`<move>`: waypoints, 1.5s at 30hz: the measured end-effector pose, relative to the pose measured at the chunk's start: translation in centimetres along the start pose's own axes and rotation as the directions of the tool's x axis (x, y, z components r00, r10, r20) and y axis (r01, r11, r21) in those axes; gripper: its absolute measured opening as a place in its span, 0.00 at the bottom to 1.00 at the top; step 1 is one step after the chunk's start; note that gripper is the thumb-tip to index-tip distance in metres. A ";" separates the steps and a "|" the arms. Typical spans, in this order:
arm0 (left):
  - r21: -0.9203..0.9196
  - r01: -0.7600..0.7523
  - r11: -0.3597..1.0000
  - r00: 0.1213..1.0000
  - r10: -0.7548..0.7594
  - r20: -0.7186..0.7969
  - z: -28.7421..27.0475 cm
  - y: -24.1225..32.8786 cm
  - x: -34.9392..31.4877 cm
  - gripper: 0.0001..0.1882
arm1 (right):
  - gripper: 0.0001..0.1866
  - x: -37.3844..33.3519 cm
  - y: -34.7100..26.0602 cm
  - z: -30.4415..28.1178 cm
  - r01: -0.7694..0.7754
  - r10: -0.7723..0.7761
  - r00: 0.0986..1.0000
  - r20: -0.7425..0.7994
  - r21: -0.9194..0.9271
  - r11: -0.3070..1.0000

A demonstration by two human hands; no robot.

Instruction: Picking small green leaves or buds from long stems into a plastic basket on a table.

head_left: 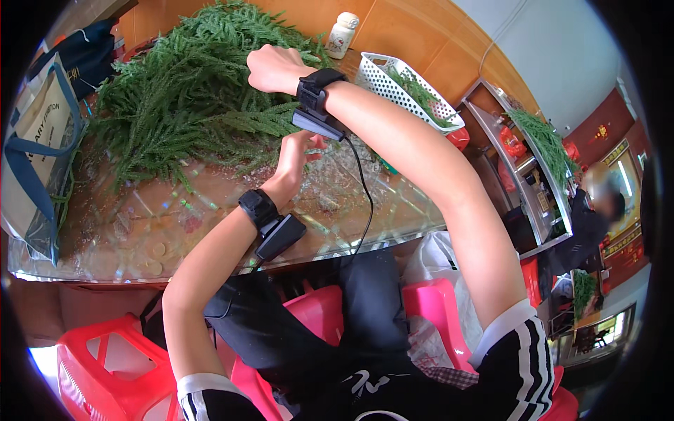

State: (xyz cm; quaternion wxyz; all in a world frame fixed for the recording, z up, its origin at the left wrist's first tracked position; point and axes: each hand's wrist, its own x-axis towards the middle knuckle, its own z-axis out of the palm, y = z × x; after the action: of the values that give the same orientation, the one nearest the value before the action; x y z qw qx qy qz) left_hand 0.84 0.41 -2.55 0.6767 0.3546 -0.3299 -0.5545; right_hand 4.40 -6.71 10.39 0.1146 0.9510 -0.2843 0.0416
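A big heap of green artificial pine sprigs [182,91] covers the far left of the table. My right hand [274,68] is at the heap's right edge, its fingers curled into a fist with the back of the hand up; whatever it may hold is hidden. Nearer to me, my left hand [298,154] is just above the table beside the sprig tips. Its fingers are bent inward, and I cannot make out anything between them. Each wrist wears a black strap with a small dark device, and a black cable hangs from the right one.
A white perforated basket [407,90] with sprigs stands at the far right, near a white bottle [342,35]. A tote bag [42,140] occupies the left end. Green bits litter the plastic-covered table [154,245]. A red stool [112,372] is below left; another person [586,224] is at right.
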 end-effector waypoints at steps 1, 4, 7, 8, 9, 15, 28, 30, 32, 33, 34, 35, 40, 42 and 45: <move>-0.011 -0.001 1.000 1.000 0.001 -0.006 0.0 -0.1 0.1 0.10 | 0.09 0.0 -0.1 0.2 0.006 -0.006 1.000 0.002 0.004 1.000; -0.035 -0.004 0.999 1.000 0.003 -0.025 -0.3 -0.5 0.3 0.11 | 0.10 0.1 -0.4 1.2 0.033 -0.031 0.999 -0.027 0.060 0.998; -0.076 -0.007 0.997 0.999 0.004 -0.038 0.0 -0.2 0.2 0.12 | 0.09 0.5 -0.7 1.5 0.004 -0.003 0.999 -0.034 0.039 0.999; -0.075 -0.008 0.997 0.999 0.005 -0.042 0.0 -0.1 0.2 0.12 | 0.09 0.7 -0.7 1.7 -0.013 0.014 0.999 -0.037 0.030 0.999; -0.069 -0.010 0.998 0.998 0.006 -0.057 0.0 0.0 0.2 0.12 | 0.09 0.9 -0.8 1.8 -0.009 0.010 0.999 -0.038 0.031 0.999; -0.166 -0.065 0.984 0.995 0.050 -0.091 -0.4 0.3 0.4 0.11 | 0.10 1.7 0.2 1.5 -0.049 0.049 0.998 -0.026 -0.036 0.998; -0.167 -0.136 0.977 0.989 0.144 0.041 -1.2 1.2 -0.1 0.15 | 0.16 2.0 10.6 -2.8 -0.223 0.303 0.695 -0.652 0.205 0.953; -0.152 -0.161 0.975 0.984 0.170 0.050 -1.4 1.4 -0.1 0.15 | 0.17 2.0 11.6 -2.6 0.239 0.367 0.504 -0.782 0.535 0.810; -0.148 -0.160 0.976 0.983 0.171 0.071 -0.6 1.3 0.1 0.15 | 0.16 3.1 13.2 -2.3 0.114 0.459 0.450 -0.766 0.558 0.822; -0.155 -0.159 0.975 0.982 0.172 0.073 -0.3 1.4 0.2 0.15 | 0.16 3.9 13.9 -2.1 0.005 0.531 0.388 -0.753 0.578 0.816; -0.163 -0.158 0.974 0.982 0.173 0.077 0.0 1.4 0.3 0.15 | 0.16 4.3 14.6 -1.8 -0.103 0.594 0.316 -0.740 0.596 0.797; -0.163 -0.164 0.973 0.983 0.175 0.060 -0.6 1.4 0.2 0.15 | 0.16 4.2 14.0 -1.0 -0.094 0.601 0.324 -0.730 0.607 0.789; -0.248 -0.144 0.958 0.985 0.162 0.052 -1.4 1.3 0.3 0.15 | 0.13 2.8 12.5 1.3 -0.197 0.285 0.890 -0.355 0.264 0.944; -0.252 -0.116 0.961 0.986 0.142 0.087 -1.2 1.1 0.5 0.15 | 0.13 2.7 12.0 1.8 -0.246 0.250 0.968 0.018 0.269 0.931; -0.271 -0.085 0.959 0.986 0.120 0.114 -1.3 0.9 0.8 0.16 | 0.15 2.5 10.9 2.1 -0.218 0.222 0.975 0.011 0.242 0.946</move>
State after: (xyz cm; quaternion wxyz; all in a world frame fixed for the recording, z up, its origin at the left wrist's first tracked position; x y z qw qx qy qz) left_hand 2.54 -0.08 -2.43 0.7230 0.2067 -0.3139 -0.5796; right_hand 0.56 -17.44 10.82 -0.0048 0.9198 -0.3804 0.0963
